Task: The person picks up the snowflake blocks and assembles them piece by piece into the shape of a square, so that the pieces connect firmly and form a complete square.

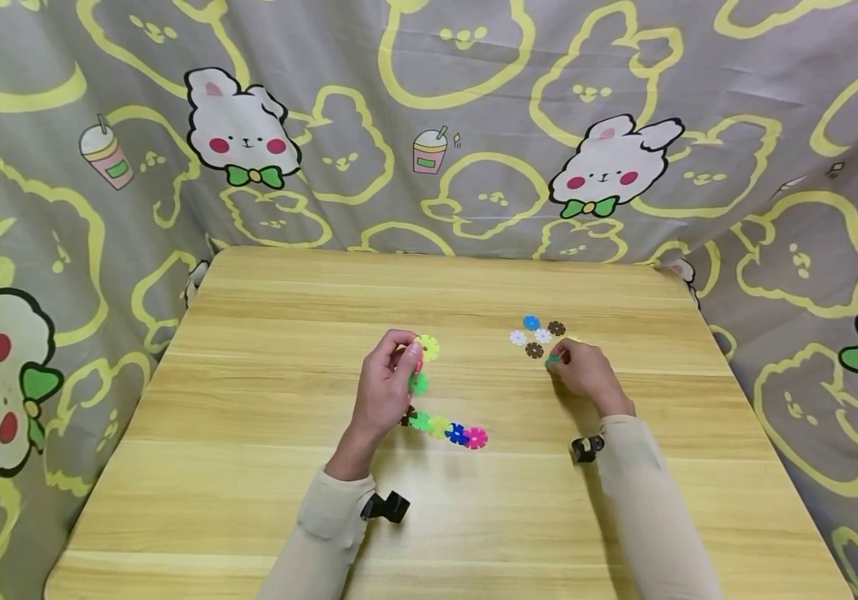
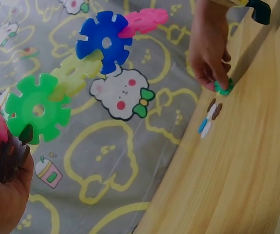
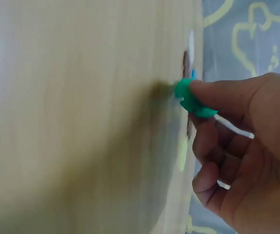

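My left hand (image 1: 384, 379) grips a chain of interlocking plastic snowflake discs above the table. A yellow disc (image 1: 429, 347) shows at its fingertips, with a green disc (image 1: 420, 383) below. The chain's lower stretch reaches right through green, yellow and a blue disc (image 2: 105, 43) to a pink disc (image 1: 477, 437) at the end. A dark brown disc (image 2: 12, 158) sits by the left palm, and the fingers hide part of the chain. Between thumb and finger, my right hand (image 1: 590, 375) pinches a teal-green disc (image 3: 191, 100) close over the table, beside the loose discs.
Loose discs lie on the wooden table (image 1: 286, 317) beyond the right hand: a blue disc (image 1: 531, 322), a white disc (image 1: 519, 337), another white one, two brown ones, and a yellow one partly behind the hand. A patterned grey curtain (image 1: 354, 67) surrounds the table's back and sides.
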`<state>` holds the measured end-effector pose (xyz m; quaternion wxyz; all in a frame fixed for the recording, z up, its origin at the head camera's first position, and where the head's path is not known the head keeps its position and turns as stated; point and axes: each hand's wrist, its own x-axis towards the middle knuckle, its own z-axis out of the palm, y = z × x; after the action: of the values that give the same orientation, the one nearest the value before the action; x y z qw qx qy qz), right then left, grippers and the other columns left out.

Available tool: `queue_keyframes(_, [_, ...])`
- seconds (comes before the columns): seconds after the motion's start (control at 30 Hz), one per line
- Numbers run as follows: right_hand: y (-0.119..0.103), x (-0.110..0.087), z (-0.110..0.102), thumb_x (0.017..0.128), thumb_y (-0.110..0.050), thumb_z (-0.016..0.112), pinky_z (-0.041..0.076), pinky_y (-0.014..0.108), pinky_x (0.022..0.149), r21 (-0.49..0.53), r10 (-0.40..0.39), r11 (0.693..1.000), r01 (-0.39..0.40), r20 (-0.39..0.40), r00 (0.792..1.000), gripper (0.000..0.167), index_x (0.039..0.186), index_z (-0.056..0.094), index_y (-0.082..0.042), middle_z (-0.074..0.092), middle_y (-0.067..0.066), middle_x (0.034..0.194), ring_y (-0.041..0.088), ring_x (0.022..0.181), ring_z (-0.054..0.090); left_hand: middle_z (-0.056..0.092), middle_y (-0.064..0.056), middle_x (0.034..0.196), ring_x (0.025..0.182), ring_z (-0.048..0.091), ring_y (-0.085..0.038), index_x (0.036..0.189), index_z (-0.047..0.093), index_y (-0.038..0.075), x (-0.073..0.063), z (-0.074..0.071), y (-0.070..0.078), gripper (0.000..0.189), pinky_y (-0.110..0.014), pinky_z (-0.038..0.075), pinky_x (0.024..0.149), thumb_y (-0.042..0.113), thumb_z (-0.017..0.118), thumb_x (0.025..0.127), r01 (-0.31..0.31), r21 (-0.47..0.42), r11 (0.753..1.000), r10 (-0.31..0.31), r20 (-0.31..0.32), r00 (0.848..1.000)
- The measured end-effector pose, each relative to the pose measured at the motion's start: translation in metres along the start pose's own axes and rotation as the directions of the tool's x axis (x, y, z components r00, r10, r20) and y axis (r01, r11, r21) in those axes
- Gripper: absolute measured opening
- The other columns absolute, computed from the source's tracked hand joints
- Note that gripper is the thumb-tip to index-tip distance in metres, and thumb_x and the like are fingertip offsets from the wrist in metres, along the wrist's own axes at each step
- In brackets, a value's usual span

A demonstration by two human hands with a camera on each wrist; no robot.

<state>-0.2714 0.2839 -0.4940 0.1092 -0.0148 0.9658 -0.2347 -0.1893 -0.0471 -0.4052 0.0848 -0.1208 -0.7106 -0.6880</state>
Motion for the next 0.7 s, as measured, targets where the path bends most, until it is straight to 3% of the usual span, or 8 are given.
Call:
queue_keyframes(0.17, [-0.026,-0.009,0.002,0.094,-0.023,0.061,0.046,0.03,0.066,0.063,-0.103,0.992,0.11,-0.097,0.99,0.018,0.107,0.063,-0.01,0.064,0.006,0.091,0.02,0.079,0.061,0.048,-0.003,0.074,0.051,0.039,-0.002,0.103,0.055,-0.01,0.0,0.0,-0.001,0.014,-0.016,0.033,0.047,0.0,0.047,0.099,0.008,-0.028,1.0,-0.008,0.002,1.0])
queue_keyframes(0.3, [-0.054,-0.018,-0.002,0.096,-0.027,0.061,0.044,0.029,0.06,0.093,-0.189,0.973,0.21,-0.194,0.963,0.017,0.106,0.061,-0.013,0.063,0.004,0.081,0.017,0.067,0.057,0.048,-0.003,0.075,0.05,0.039,-0.002,0.104,0.054,-0.01,0.0,0.001,0.0,0.015,-0.016,0.033,0.046,0.001,0.046,0.1,0.024,-0.033,0.999,-0.024,0.003,1.0])
queue_keyframes(0.43, [-0.081,-0.03,-0.005,0.096,-0.027,0.06,0.039,0.027,0.051,0.122,-0.307,0.928,0.352,-0.286,0.908,0.017,0.108,0.059,-0.014,0.061,0.001,0.07,0.013,0.053,0.047,0.047,-0.002,0.075,0.049,0.039,-0.003,0.104,0.054,-0.01,-0.001,0.001,0.002,0.015,-0.016,0.032,0.046,0.002,0.047,0.1,0.031,-0.028,0.999,-0.031,-0.001,1.0])
queue_keyframes(0.53, [-0.101,-0.04,-0.006,0.097,-0.024,0.06,0.04,0.024,0.049,0.15,-0.385,0.879,0.452,-0.334,0.86,0.017,0.111,0.058,-0.015,0.062,-0.003,0.071,0.009,0.053,0.048,0.047,-0.004,0.075,0.048,0.039,-0.003,0.103,0.055,-0.009,-0.002,0.002,0.001,0.014,-0.016,0.032,0.045,0.002,0.047,0.1,0.036,-0.033,0.999,-0.036,-0.01,0.999])
queue_keyframes(0.7, [-0.13,-0.057,-0.006,0.096,-0.017,0.06,0.041,0.022,0.049,0.159,-0.501,0.792,0.589,-0.381,0.777,0.016,0.113,0.059,-0.015,0.061,-0.006,0.073,0.005,0.055,0.047,0.048,-0.005,0.077,0.047,0.039,-0.004,0.103,0.057,-0.003,-0.001,0.004,-0.022,0.015,-0.018,0.032,0.043,0.01,0.049,0.101,0.007,-0.05,0.999,-0.009,-0.033,0.999])
